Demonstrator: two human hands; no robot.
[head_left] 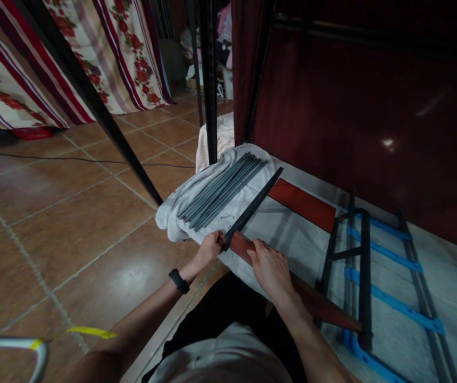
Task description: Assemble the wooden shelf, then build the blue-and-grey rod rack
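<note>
My left hand (pixel 211 249), wearing a dark wristband, is closed at the near end of a dark metal bar (pixel 254 207). Its fingertips touch the bar, but what they pinch is hidden. The bar's near end meets the end of a long reddish-brown board (pixel 241 246). My right hand (pixel 270 268) grips that board from above, fingers over its far side and thumb near the bar. On the towel just beyond my left hand lie small metal pieces (pixel 227 216), too small to name surely. A bundle of several grey rods (pixel 224 191) rests behind them.
Grey cloth (pixel 292 234) covers the work surface. An orange-red panel (pixel 302 202) lies beyond the board. At right stand a black metal frame (pixel 365 266) and blue slats (pixel 396 303). Black posts (pixel 211 80) rise at the surface's far left. Tiled floor (pixel 92 223) extends leftward.
</note>
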